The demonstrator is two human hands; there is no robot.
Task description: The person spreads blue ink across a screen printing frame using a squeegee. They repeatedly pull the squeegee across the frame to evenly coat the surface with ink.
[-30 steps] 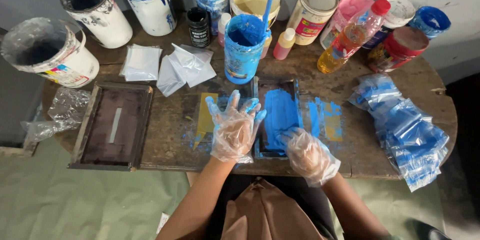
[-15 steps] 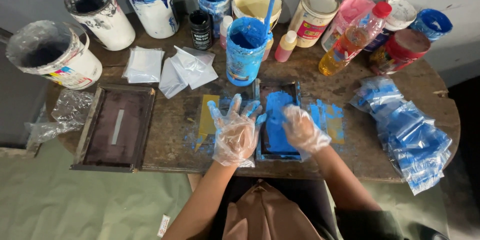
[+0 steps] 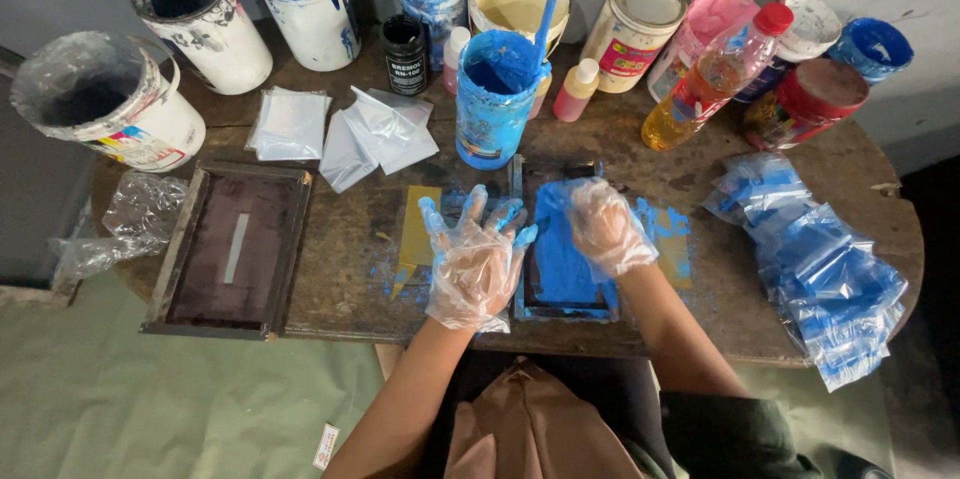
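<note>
Both hands wear thin clear plastic gloves. My left hand lies flat with its fingers spread on the left rim of a small wooden screen frame coated in blue ink. My right hand rests on the upper part of that blue screen with its fingers curled down; whatever is under it is hidden. A yellow sheet smeared with blue sticks out to the left of the frame. Just beyond the frame stands a blue paint tub with a stick in it.
A second, dark screen frame lies at the left. Clear plastic bags lie behind it, and blue-printed bags are piled at the right. Paint buckets, jars and bottles line the back of the round wooden table.
My right hand has slid from the near edge of the blue frame up onto its upper part. My left hand has stayed pressed on the frame's left side.
</note>
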